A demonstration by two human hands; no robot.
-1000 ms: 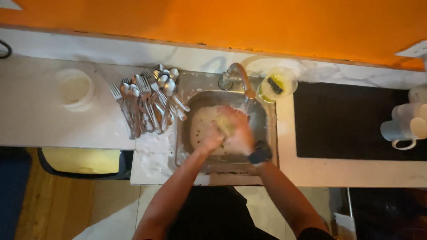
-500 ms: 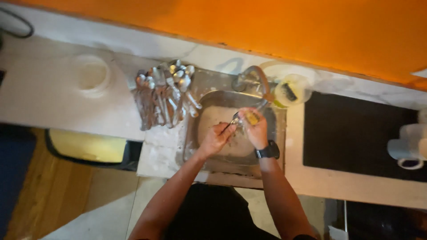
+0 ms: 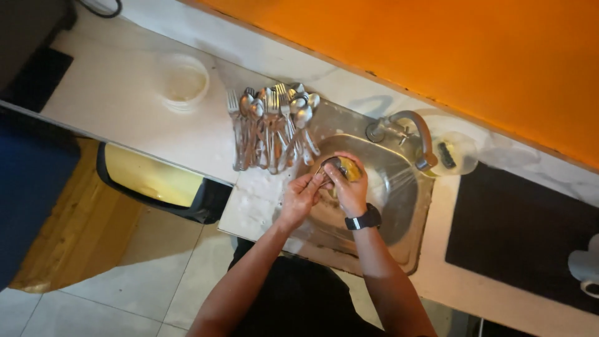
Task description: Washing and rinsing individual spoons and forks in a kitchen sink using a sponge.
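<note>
Both hands now sit at the near-left part of the steel sink [image 3: 409,215], closer to the pile of cutlery than a second ago, when they worked over the middle of the basin. The left hand [image 3: 299,198] pinches a small metal utensil [image 3: 327,165], probably a spoon, though it is too small and blurred to be sure; its fingers [image 3: 314,182] are closed around the handle end so the piece stays steady. The right hand [image 3: 349,187], with a black watch [image 3: 364,220] on the wrist, is closed on a yellow sponge [image 3: 351,168] pressed against the utensil, a grip suited to rubbing it. Held above the basin, the piece drips into the sink rather than onto the counter [image 3: 112,100].

Forks and spoons [image 3: 271,125] lie heaped on the counter just left of the sink, handles toward the person, within easy reach of the left hand. A curved tap [image 3: 412,131] arches over the far edge of the sink; whether water runs I cannot tell. Beside it stands a clear container [image 3: 458,156] with a dark item inside. A white round tub [image 3: 183,82] sits farther left, well apart from the hands. A dark mat [image 3: 518,237] covers the counter to the right.
</note>
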